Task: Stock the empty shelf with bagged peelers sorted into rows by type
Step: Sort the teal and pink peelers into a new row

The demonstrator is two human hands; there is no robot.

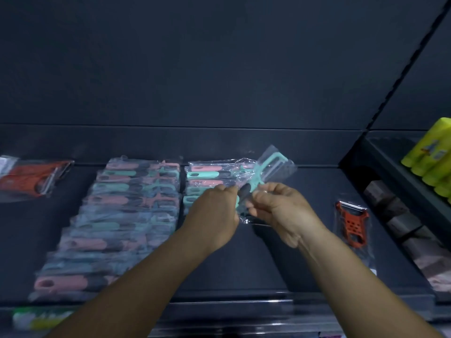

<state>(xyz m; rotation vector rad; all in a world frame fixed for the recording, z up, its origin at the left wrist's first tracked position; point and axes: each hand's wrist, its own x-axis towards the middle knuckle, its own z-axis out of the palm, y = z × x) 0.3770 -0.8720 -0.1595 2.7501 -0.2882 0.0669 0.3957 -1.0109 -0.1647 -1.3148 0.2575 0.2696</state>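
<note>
Left hand [214, 213] covers the near end of the second row of pink and teal bagged peelers [210, 181]. Long first row of bagged peelers [117, 223] motion-blurred toward the front. Red bagged peeler [29, 178] cut by left edge. Yellow bottles [434, 162] cut by right edge, label unreadable.

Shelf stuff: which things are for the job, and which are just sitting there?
For the job:
- teal bagged peeler, gripped by the left hand and right hand
- long row of pink and teal peelers
- shorter row behind the hands
- red peelers at left and right
- dark shelf

Just lying about:
- yellow bottles
- grey packages
</note>
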